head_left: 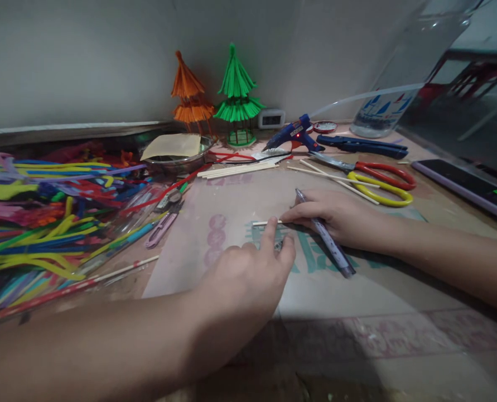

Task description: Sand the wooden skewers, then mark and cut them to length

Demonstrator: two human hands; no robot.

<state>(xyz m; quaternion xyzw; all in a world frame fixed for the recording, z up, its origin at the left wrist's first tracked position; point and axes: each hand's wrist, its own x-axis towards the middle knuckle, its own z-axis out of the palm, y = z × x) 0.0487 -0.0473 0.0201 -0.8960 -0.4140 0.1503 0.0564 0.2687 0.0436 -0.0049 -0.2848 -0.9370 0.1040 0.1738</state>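
Observation:
A short pale wooden stick [261,224] lies on the clear sheet [189,262] covering the table. My left hand [248,273] presses it down with the outstretched index finger, while the other fingers are curled. From the right, my right hand [332,218] meets the same stick with its fingertips at the end. A purple pen [329,243] is tucked slanting in that right hand, between thumb and fingers. Its lower fingers are partly hidden. Green marks show through the sheet beneath both hands.
Pipe cleaners [43,245] crowd the left, near a pink cutter [162,226]. Behind stand orange [189,92] and green [236,89] pagoda-like models, wooden sticks [240,170] and a blue glue gun [292,134]. Scissors [382,181], a phone [466,187] and a clear jug [382,106] lie rightward.

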